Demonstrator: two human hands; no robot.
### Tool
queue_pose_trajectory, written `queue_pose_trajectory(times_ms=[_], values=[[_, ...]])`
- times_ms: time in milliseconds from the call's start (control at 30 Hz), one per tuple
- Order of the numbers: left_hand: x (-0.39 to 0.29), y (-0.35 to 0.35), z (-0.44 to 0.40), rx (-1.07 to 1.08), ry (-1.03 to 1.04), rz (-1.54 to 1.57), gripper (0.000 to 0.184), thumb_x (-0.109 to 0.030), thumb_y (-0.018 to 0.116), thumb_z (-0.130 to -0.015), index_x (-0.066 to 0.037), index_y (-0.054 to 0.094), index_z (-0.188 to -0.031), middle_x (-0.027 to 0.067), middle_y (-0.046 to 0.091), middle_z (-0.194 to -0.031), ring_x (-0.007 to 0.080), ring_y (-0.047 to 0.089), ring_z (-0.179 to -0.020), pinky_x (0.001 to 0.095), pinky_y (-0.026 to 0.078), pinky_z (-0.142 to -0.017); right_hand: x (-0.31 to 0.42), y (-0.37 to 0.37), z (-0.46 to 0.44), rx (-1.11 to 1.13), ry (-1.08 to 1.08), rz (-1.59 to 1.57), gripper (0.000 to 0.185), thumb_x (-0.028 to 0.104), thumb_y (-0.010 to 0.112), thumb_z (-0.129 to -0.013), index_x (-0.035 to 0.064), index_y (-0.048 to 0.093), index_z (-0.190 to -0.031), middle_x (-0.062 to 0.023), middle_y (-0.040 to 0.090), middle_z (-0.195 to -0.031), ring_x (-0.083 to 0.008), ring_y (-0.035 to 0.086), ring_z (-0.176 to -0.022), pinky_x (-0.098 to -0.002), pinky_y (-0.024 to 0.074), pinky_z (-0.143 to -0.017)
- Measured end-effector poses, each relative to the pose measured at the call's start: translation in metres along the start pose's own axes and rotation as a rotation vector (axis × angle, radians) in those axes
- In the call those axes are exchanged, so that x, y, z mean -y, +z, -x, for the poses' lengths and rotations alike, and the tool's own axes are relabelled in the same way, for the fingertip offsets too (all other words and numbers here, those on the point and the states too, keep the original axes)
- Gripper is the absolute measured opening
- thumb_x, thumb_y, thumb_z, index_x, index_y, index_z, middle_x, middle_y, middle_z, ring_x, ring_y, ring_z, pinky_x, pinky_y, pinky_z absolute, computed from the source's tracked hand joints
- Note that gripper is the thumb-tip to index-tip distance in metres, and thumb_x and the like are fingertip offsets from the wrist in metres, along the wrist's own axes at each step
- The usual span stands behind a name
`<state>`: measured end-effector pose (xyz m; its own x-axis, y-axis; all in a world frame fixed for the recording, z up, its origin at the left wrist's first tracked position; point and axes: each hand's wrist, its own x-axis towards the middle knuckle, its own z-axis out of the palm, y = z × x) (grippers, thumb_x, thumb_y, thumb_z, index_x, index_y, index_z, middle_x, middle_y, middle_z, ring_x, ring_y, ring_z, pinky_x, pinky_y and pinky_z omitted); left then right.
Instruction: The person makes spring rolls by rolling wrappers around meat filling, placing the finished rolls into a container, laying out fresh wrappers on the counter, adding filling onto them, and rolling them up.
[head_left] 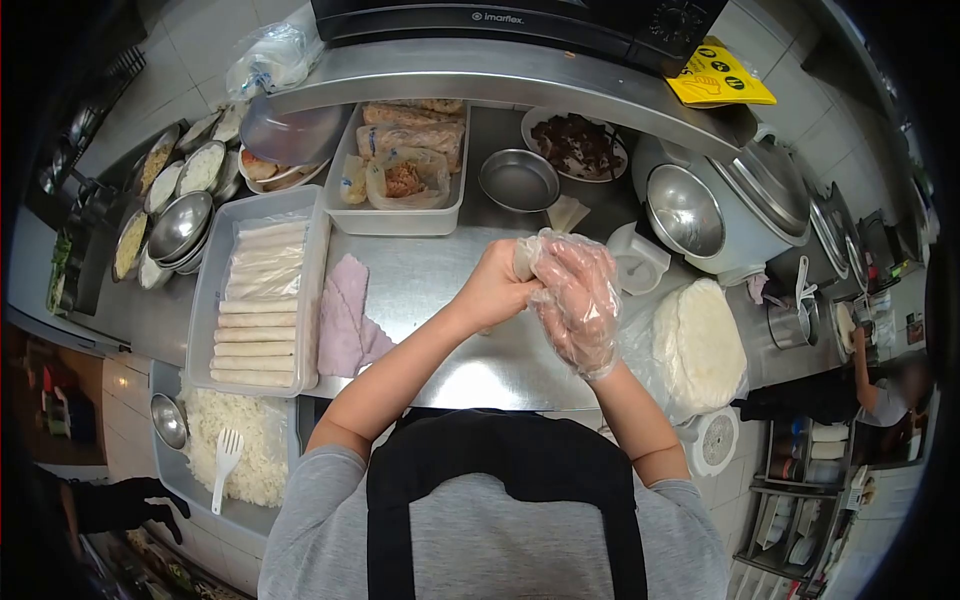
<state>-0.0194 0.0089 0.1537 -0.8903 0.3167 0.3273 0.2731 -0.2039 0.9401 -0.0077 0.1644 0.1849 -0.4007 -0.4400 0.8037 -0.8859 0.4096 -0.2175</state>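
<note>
Transparent plastic is being worn on the right hand as a loose disposable glove, near the centre of the frame. By the bare left hand, curled closed at the gloved fingertips, thin film seems to be being pinched — presumably so that the slack is being controlled; the exact finger contact is being hidden. The gloved fingers are being held loosely bent and close together, above the steel counter, probably so that contact with food is being avoided. At left, pale rolls are being held side by side in a plastic tub, likely for tidiness, with a pink cloth being kept beside it. At right, stacked white wrappers are being supported on plastic sheeting — perhaps for cleanliness.
</note>
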Motion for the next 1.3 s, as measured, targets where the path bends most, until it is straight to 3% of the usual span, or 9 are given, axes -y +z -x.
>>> queue_pose_trajectory(times_ms=[267,500,600,667,1067,1133,1200,1267,1300], values=[[-0.021,-0.003,-0.015,-0.135,-0.014,0.117,0.011,-0.002,0.061,-0.075,-0.001,0.066,-0.085,-0.0003,0.066,-0.080,0.0068,0.058,-0.076,0.0246,0.048,-0.067,0.001,0.011,-0.028,-0.048,0.052,0.071,0.032,0.023,0.068,-0.073,0.0031,0.065,-0.098,-0.0139,0.058,-0.101,-0.0316,0.056,-0.092,-0.0413,0.0410,-0.083],[-0.017,-0.005,-0.021,-0.089,0.056,-0.156,0.007,-0.005,0.066,-0.075,-0.002,0.064,-0.081,0.0016,0.065,-0.078,0.0059,0.054,-0.072,0.0259,0.047,-0.064,-0.009,0.016,-0.036,0.000,0.055,0.098,0.026,0.019,0.064,-0.073,0.0019,0.063,-0.092,-0.0144,0.057,-0.103,-0.0308,0.056,-0.094,-0.0386,0.0412,-0.086],[-0.024,-0.012,-0.015,-0.069,-0.008,-0.052,0.003,-0.005,0.066,-0.077,-0.003,0.064,-0.077,0.0002,0.063,-0.070,0.0051,0.053,-0.063,0.0235,0.044,-0.056,-0.012,0.015,-0.030,-0.001,0.257,-0.401,0.030,0.025,0.063,-0.079,0.0007,0.064,-0.097,-0.0148,0.056,-0.106,-0.0312,0.056,-0.101,-0.0416,0.0425,-0.088],[-0.033,-0.013,-0.013,-0.027,-0.096,0.083,0.005,-0.005,0.066,-0.079,-0.004,0.064,-0.074,-0.0011,0.061,-0.067,0.0045,0.052,-0.059,0.0223,0.042,-0.053,-0.012,0.019,-0.017,-0.192,0.353,-0.783,0.032,0.026,0.059,-0.084,0.0005,0.065,-0.103,-0.0168,0.056,-0.113,-0.0323,0.055,-0.108,-0.0394,0.0443,-0.091],[-0.013,-0.009,-0.023,0.047,0.055,0.043,0.006,-0.007,0.066,-0.078,-0.006,0.066,-0.073,-0.0060,0.054,-0.062,0.0023,0.048,-0.057,0.0202,0.036,-0.049,-0.029,0.008,-0.033,0.185,0.051,-0.180,0.029,0.029,0.061,-0.081,0.0024,0.063,-0.091,-0.0154,0.056,-0.115,-0.0317,0.056,-0.106,-0.0388,0.0434,-0.090],[-0.020,-0.015,-0.022,0.001,-0.163,-0.010,0.018,-0.005,0.071,-0.073,-0.005,0.066,-0.090,-0.0031,0.060,-0.073,0.0058,0.055,-0.067,0.0226,0.046,-0.065,-0.030,0.021,-0.027,0.174,0.064,-0.194,0.030,0.030,0.061,-0.082,0.0026,0.062,-0.093,-0.0131,0.056,-0.117,-0.0292,0.056,-0.107,-0.0392,0.0431,-0.090],[-0.034,-0.016,-0.022,-0.107,-0.116,0.082,0.030,-0.003,0.070,-0.072,-0.005,0.062,-0.101,-0.0009,0.060,-0.082,0.0085,0.056,-0.074,0.0246,0.046,-0.072,-0.018,0.050,-0.011,-0.383,0.682,-1.188,0.035,0.032,0.061,-0.084,0.0034,0.058,-0.103,-0.0088,0.056,-0.119,-0.0232,0.055,-0.108,-0.0401,0.0431,-0.089],[-0.040,-0.015,-0.022,-0.217,-0.075,0.183,0.042,-0.001,0.070,-0.072,-0.005,0.058,-0.112,0.0013,0.061,-0.092,0.0112,0.057,-0.080,0.0266,0.047,-0.079,-0.019,0.058,0.007,-0.238,0.630,-0.895,0.044,0.038,0.061,-0.087,0.0030,0.053,-0.114,-0.0048,0.058,-0.110,-0.0176,0.056,-0.099,-0.0377,0.0458,-0.084],[-0.040,-0.014,-0.024,-0.217,0.035,0.147,0.052,-0.001,0.070,-0.072,-0.005,0.051,-0.121,0.0041,0.059,-0.102,0.0139,0.058,-0.088,0.0287,0.046,-0.086,-0.026,0.058,0.019,0.041,0.711,-0.885,0.048,0.042,0.061,-0.088,0.0031,0.053,-0.115,-0.0044,0.059,-0.104,-0.0164,0.057,-0.094,-0.0356,0.0468,-0.081]])
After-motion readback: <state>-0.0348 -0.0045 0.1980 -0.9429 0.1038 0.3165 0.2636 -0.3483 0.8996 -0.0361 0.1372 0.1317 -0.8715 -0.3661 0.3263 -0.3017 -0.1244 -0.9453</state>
